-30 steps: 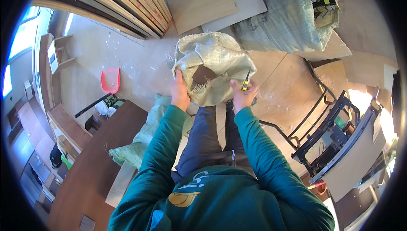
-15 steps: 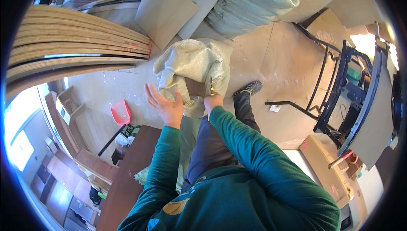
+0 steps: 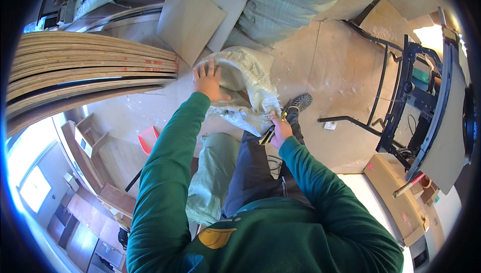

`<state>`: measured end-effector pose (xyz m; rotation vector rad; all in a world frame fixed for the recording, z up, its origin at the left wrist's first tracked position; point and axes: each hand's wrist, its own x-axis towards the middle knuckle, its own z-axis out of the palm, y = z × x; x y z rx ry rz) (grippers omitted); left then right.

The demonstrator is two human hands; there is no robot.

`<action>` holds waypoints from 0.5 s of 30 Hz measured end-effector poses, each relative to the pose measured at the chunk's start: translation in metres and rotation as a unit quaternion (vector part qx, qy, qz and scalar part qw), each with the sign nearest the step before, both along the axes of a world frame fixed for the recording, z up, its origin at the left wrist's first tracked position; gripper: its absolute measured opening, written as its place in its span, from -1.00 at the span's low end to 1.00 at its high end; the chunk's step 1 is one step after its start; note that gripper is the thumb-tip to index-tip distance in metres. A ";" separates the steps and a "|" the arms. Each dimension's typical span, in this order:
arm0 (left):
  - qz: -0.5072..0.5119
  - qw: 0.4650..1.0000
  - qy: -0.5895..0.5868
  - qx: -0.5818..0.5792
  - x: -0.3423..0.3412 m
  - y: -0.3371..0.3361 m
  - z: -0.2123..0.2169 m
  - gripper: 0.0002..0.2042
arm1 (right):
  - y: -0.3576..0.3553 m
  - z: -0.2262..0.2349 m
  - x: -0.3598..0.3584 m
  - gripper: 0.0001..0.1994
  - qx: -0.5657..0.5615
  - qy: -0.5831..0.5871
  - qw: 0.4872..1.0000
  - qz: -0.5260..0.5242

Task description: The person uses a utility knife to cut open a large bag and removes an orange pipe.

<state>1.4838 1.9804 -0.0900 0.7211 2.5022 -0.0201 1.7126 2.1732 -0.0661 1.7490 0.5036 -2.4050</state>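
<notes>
A white woven sack (image 3: 258, 75) stands in front of me with its mouth spread wide. Across the far left part of its rim lies my left hand (image 3: 209, 83), fingers spread and open. My right hand (image 3: 280, 130) is closed at the near right edge of the sack's mouth. It holds a yellow-and-black utility knife (image 3: 268, 135), whose far end points up past the fingers. The sack's frayed rim meets that hand; whether the fingers also pinch it is hard to see. Something brown shows inside the sack, mostly hidden.
A large full sack (image 3: 288, 7) and leaning boards (image 3: 188, 20) stand beyond. Stacked panels (image 3: 95, 67) reach in from the left, near a red dustpan (image 3: 148, 139). A black metal frame (image 3: 386, 82) and a cardboard box (image 3: 398, 198) are at right. A green sack (image 3: 213, 172) lies by my leg.
My left hand has moved forward from beside the sack onto its rim. My right hand has shifted right and nearer with the knife, and the sack's mouth is opened wider.
</notes>
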 end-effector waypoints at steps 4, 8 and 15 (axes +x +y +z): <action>-0.048 0.990 -0.025 -0.130 0.000 0.015 -0.022 -0.55 | -0.005 0.005 0.005 -0.62 0.052 0.032 0.986 0.155; 0.312 0.925 -0.184 0.116 -0.016 0.007 -0.042 -0.63 | -0.005 0.007 0.013 -0.58 0.081 0.024 0.959 0.271; 0.414 0.834 -0.279 0.235 -0.008 -0.048 0.008 -0.68 | -0.001 0.024 0.027 -0.58 0.065 0.016 0.949 0.310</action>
